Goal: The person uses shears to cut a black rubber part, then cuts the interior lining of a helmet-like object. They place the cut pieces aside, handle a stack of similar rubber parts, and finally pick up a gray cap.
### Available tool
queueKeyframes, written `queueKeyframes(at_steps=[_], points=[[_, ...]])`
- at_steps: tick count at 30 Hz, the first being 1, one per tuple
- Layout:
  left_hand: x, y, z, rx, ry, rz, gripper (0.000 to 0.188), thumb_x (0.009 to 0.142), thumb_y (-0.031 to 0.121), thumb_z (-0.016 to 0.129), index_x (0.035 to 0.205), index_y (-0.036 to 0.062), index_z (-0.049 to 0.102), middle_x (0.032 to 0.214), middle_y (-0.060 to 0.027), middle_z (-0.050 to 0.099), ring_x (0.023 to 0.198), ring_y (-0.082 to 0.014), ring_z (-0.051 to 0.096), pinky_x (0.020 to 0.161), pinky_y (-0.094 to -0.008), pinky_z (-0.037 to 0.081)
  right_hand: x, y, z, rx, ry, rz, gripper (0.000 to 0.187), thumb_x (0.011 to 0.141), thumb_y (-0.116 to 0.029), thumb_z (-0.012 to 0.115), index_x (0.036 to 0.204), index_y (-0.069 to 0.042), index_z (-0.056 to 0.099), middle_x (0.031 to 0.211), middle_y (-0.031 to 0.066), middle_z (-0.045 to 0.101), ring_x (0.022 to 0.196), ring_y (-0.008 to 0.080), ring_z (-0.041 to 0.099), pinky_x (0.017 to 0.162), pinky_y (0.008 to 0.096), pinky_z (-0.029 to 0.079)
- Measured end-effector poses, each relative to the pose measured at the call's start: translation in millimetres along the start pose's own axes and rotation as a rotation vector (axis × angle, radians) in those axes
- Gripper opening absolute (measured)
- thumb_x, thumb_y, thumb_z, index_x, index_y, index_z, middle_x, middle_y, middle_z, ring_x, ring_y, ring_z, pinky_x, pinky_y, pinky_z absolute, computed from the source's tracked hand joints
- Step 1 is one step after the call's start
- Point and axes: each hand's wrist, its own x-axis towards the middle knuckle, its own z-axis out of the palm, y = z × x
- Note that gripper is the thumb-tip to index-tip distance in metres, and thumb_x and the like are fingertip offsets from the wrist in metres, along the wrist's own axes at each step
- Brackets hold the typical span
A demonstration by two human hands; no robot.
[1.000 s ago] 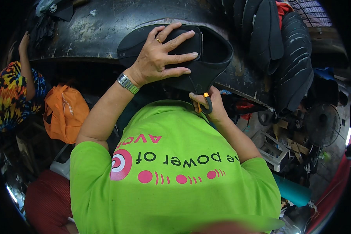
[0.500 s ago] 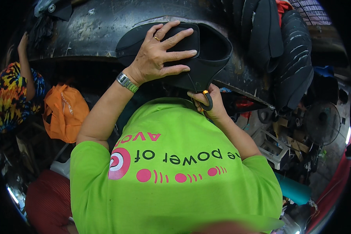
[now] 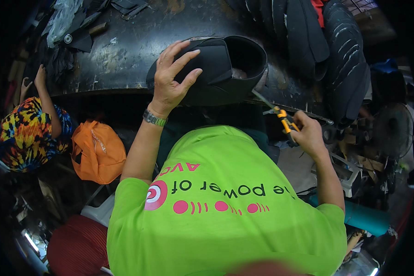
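A black shoe upper (image 3: 211, 62) rests at the near edge of the dark workbench, its rounded opening facing up and to the right. My left hand (image 3: 170, 76) lies against the left end of this upper, with fingers stretched out and spread; a metal watch is on that wrist. To the right, my right hand (image 3: 309, 133) is closed on scissors (image 3: 284, 120) with orange and black handles. Their blades point up-left, and the tip comes close to the upper's lower right edge. Whether the tip touches it I cannot tell.
Stacked black uppers (image 3: 342, 64) stand at the bench's right end. Black scraps (image 3: 78, 39) and a clear plastic bag (image 3: 62, 23) lie at its far left. Beyond the left side are an orange bag (image 3: 99, 154) and another person in a multicoloured shirt (image 3: 25, 133). A fan (image 3: 393, 131) stands right.
My right hand has moved away to the right with the scissors, whose blades now show. My left hand has shifted toward the upper's left end, and the upper is tilted differently.
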Motion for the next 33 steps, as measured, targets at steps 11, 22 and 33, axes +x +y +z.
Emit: queueKeyframes(at_steps=[11, 22, 33], points=[[-8.1, 13.2, -18.9, 0.298, -0.273, -0.111, 0.077, 0.086, 0.055, 0.068, 0.148, 0.0157, 0.046, 0.153, -0.0203, 0.039, 0.143, -0.0425, 0.033, 0.118, -0.0567, 0.02, 62.1, 21.1, -17.9, -0.03, 0.117, 0.18, 0.046, 0.069, -0.025, 0.087, 0.087, -0.002, 0.051, 0.069, 0.0124, 0.056, 0.063, 0.026, 0.056, 0.061, 0.0375, 0.044], [-110.3, 50.8, -18.7, -0.589, -0.744, -0.403, 0.043, 0.094, 0.034, 0.064, 0.129, 0.0093, 0.066, 0.131, -0.0153, 0.065, 0.124, -0.0301, 0.059, 0.108, -0.0401, 0.043, 112.9, 5.4, -27.9, -0.095, 0.012, -0.016, 0.058, 0.069, -0.007, 0.082, 0.119, -0.007, 0.055, 0.091, 0.0136, 0.062, 0.084, 0.0288, 0.063, 0.078, 0.0382, 0.05], [-126.1, -40.1, 51.1, 0.245, -0.895, 0.02, 0.067, 0.095, 0.064, 0.045, 0.141, 0.0149, 0.056, 0.154, -0.0171, 0.041, 0.144, -0.0372, 0.034, 0.12, -0.0481, 0.021, 73.5, -114.0, 6.5, -0.331, 0.281, -0.914, 0.08, 0.066, -0.016, 0.086, 0.139, -0.022, 0.054, 0.152, 0.0054, 0.044, 0.146, 0.0293, 0.033, 0.118, 0.0461, 0.031]])
